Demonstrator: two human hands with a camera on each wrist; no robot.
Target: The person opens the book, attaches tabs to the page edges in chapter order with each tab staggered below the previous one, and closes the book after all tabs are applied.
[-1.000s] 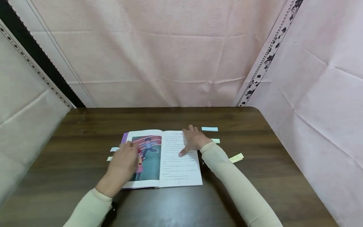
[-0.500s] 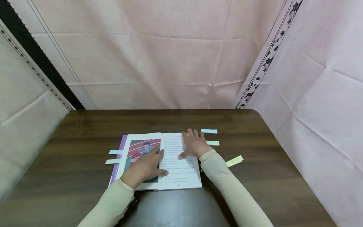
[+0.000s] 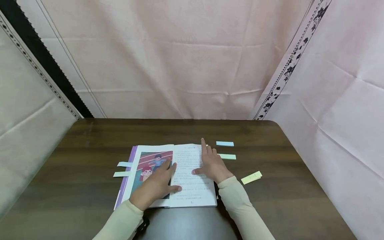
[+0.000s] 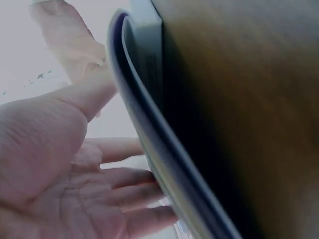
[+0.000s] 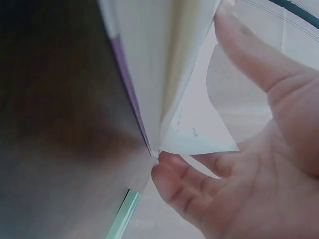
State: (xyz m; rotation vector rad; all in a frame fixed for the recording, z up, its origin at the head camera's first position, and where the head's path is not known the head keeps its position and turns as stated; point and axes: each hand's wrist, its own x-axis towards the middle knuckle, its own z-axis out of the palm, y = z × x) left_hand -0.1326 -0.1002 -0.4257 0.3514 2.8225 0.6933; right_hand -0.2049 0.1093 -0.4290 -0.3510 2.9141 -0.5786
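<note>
An open book (image 3: 192,196) lies on the table, with a picture of two cartoon children (image 3: 146,171) on its left page and lines of text on its right page. My left hand (image 3: 154,186) rests over the picture near the spine, fingers spread and thumb reaching onto the text page. My right hand (image 3: 212,166) is at the upper right edge of the text page, index finger pointing away, thumb over the text. In the right wrist view, a page corner (image 5: 204,142) stands up from the page stack, its edge against the fingers (image 5: 217,162).
Blue (image 3: 225,144) and green (image 3: 227,156) sticky strips lie right of the book, with a yellow strip (image 3: 251,178) nearer. Two pale strips (image 3: 121,174) show at the left cover edge. A pale cloth (image 3: 180,66) hangs behind the brown table (image 3: 285,196).
My left hand has moved from the book's left side rightward onto the picture near the spine. The right hand stays at the page's upper right, its index finger now extended further.
</note>
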